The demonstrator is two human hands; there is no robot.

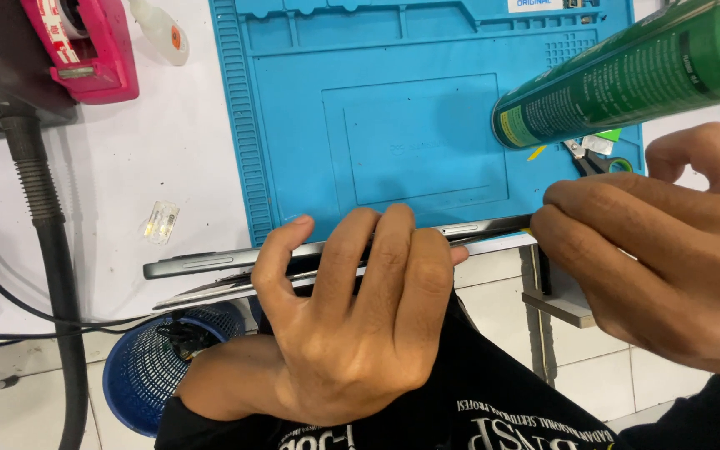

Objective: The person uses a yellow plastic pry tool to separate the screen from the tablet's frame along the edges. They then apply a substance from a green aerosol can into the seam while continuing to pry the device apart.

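left hand (360, 325): your fingers are curled over the edge of a thin dark phone (210, 263), held edge-on to the camera. the grip is closed around its middle, knuckles up, fingertips on the far side.
right hand (668, 258): your fingers are pinched together at the right end of the phone, touching it. whether something small sits between the fingertips cannot be told from this view.
phone: lies roughly level, just in front of the near edge of the blue mat (427, 117), over the table edge. a thin silvery layer (210, 292) splays away from the body at the left end, leaving a narrow gap there; the two run close together toward the right.
spray can (627, 75): green, tilted, close to the camera at upper right, above your right hand. what holds it is out of view.
mat: blue, with moulded compartments along its top and left side, on a white table (143, 167).
scissors (593, 160): small, green handles, on the mat's right edge beside some yellow and green scraps.
tape dispenser (85, 46): pink, top left, with a white bottle (160, 29) next to it.
small packet (162, 221): clear, on the table left of the mat.
basket (156, 367): blue mesh, on the tiled floor below the table.
hose (43, 208): dark ribbed tube running down the left side.
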